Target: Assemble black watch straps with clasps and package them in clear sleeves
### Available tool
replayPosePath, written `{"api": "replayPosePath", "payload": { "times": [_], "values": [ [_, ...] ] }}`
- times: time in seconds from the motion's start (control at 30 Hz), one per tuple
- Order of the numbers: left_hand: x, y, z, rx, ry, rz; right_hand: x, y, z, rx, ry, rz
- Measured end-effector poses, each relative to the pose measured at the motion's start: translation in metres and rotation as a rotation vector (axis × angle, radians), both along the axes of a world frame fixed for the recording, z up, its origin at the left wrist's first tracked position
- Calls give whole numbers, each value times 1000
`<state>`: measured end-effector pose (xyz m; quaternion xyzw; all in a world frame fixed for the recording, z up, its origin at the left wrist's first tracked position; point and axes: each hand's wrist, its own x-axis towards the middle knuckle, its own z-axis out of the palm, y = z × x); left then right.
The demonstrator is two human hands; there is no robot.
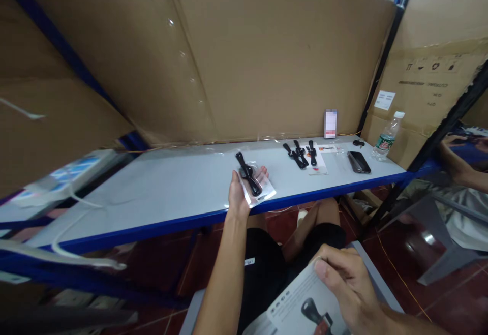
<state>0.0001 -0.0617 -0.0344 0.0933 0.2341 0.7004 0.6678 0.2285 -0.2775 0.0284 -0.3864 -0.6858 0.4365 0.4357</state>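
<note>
Closest to me, low in the view, the person's right hand has its thumb and fingers pinched together on the edge of a printed card, which bears a picture of a black-handled item. Below the card are the person's dark shorts.

A little farther off, the left hand is at the front edge of the tabletop, palm up. Its thumb and fingers are apart, cupped around a black tool in clear plastic packaging, which rests on the palm.

Over to the right, a dark phone lies flat. To its left, three more black tools lie close together, the rightmost partly over a white card, with a smaller card just beside it. Beyond them, a lit phone stands upright near the cardboard wall. A small black object sits near the right end, and a clear bottle with a white cap stands beside the side panel. Past that panel, another person's arm shows.
</note>
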Motion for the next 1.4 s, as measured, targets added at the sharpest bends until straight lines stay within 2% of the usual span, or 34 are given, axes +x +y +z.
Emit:
{"api": "replayPosePath", "payload": {
  "times": [0.27,0.37,0.6,0.77,0.87,1.0,1.1,1.2,1.4],
  "values": [
    [-4,5,-7,3,-17,-34,-3,1,4,-171,121,31],
    [-5,7,-10,5,-19,-37,-4,3,3,-210,134,4],
    [-8,12,-13,1,-18,-57,-12,22,-15,-305,301,-72],
    [-8,12,-13,0,-23,-43,-20,47,-40,-354,328,-55],
    [-7,11,-12,4,-43,-49,-23,53,-64,-467,309,52],
    [-4,12,-11,7,-69,-47,-20,39,-102,-605,177,217],
    [-2,13,-12,25,-92,-31,-11,23,-121,-584,24,333],
    [-1,13,-13,29,-86,-37,-3,17,-117,-491,-46,339],
    [-1,13,-12,18,-87,-46,-9,40,-78,-491,206,54]
  ]
}}
